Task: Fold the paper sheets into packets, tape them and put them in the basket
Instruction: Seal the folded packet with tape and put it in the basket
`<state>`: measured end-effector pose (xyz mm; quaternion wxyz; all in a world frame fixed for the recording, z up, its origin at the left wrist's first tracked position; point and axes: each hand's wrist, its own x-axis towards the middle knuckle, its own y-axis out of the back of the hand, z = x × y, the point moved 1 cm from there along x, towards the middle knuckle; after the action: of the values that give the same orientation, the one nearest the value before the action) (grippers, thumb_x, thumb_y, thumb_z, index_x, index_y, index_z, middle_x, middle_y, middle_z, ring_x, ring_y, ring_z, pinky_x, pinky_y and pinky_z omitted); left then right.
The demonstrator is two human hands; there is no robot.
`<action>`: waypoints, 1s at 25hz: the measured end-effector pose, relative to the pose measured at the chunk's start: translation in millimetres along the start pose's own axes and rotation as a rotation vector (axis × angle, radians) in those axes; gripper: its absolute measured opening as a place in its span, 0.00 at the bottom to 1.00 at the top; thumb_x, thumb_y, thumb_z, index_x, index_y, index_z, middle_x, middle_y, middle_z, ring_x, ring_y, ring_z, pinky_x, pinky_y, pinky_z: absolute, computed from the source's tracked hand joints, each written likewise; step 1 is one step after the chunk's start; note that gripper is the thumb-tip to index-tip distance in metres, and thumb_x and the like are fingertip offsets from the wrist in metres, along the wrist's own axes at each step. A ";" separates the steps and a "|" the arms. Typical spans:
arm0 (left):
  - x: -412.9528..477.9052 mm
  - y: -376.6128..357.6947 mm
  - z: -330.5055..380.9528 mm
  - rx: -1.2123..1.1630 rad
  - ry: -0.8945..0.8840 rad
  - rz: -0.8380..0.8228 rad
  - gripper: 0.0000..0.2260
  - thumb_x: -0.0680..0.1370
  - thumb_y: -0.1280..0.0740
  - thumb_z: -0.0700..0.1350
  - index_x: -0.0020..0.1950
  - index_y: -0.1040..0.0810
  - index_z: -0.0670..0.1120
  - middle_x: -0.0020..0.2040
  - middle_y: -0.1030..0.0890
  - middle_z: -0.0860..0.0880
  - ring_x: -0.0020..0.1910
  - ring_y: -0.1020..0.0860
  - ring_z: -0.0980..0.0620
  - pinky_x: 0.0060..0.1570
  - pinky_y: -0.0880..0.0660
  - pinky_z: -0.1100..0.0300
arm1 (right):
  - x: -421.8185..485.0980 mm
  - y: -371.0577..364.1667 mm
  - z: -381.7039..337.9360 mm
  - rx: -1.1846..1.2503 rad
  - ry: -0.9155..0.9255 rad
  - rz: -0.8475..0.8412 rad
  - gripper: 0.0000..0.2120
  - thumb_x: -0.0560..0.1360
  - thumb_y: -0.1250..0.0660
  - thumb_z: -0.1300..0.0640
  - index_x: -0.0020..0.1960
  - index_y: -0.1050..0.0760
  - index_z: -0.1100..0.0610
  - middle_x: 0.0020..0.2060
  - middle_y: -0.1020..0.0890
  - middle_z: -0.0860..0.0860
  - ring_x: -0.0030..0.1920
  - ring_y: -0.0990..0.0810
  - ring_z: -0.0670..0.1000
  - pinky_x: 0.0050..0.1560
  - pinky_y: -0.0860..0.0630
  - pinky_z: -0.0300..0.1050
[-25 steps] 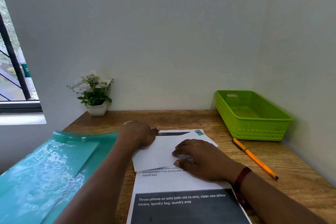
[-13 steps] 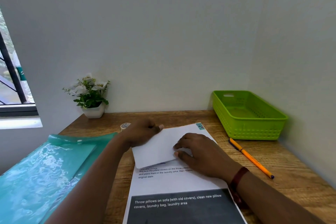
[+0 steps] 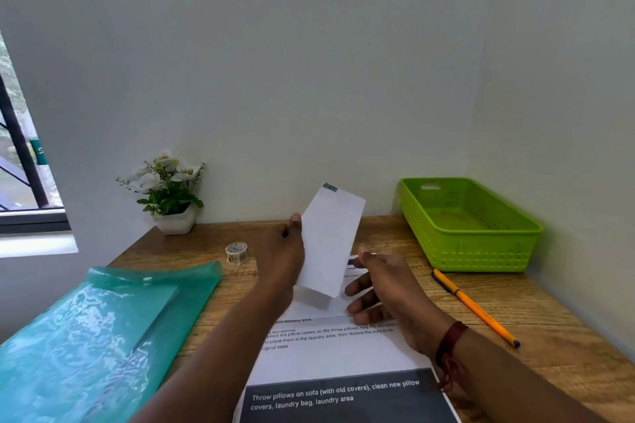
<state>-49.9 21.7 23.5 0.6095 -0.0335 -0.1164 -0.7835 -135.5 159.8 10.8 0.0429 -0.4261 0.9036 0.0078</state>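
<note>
Packet of folded white paper is up off the desk, tilted near upright, with the left hand pinching its left edge. Right hand is just beside its lower right edge, fingers loosely curled, gripping nothing, over the printed sheet lying flat. Green basket sits far right, well apart. Tape roll is left of the left hand.

White packet; green perforated basket; orange pencil; teal folder; brown wood-grain desk; white flowers.
</note>
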 end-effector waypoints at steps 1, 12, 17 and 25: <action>-4.6 -4.5 -0.8 -0.002 -0.012 0.000 0.22 0.81 0.42 0.58 0.40 0.20 0.44 0.37 0.18 0.45 0.38 0.20 0.46 0.37 0.28 0.56 | -2.5 -1.6 -0.7 0.015 -0.034 -0.024 0.13 0.81 0.43 0.47 0.54 0.27 0.56 0.36 0.21 0.60 0.28 0.21 0.57 0.27 0.22 0.47; -28.8 -23.7 -4.4 0.320 -0.322 -0.118 0.15 0.82 0.43 0.55 0.47 0.23 0.47 0.44 0.20 0.51 0.42 0.22 0.54 0.43 0.22 0.52 | 18.2 17.0 4.9 -0.342 0.290 0.328 0.10 0.80 0.44 0.49 0.49 0.26 0.51 0.40 0.20 0.52 0.37 0.21 0.54 0.31 0.22 0.51; -37.9 -32.2 6.6 0.291 -0.365 -0.203 0.14 0.82 0.42 0.52 0.59 0.24 0.46 0.49 0.22 0.53 0.44 0.23 0.56 0.40 0.26 0.65 | 23.4 30.2 -1.8 -0.406 0.472 0.436 0.11 0.81 0.43 0.52 0.47 0.24 0.54 0.37 0.20 0.51 0.39 0.21 0.52 0.38 0.24 0.51; -42.4 -64.1 46.2 0.298 -0.420 -0.140 0.10 0.83 0.44 0.51 0.54 0.28 0.46 0.42 0.26 0.55 0.36 0.25 0.59 0.32 0.26 0.66 | 37.6 60.2 -16.5 -0.175 0.451 0.501 0.19 0.79 0.40 0.50 0.35 0.28 0.62 0.26 0.28 0.52 0.29 0.30 0.54 0.34 0.33 0.50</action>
<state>-105.0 86.9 51.1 0.5143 -0.0969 -0.3566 -0.7739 -206.9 168.4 22.8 -0.1978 -0.1842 0.9628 0.0013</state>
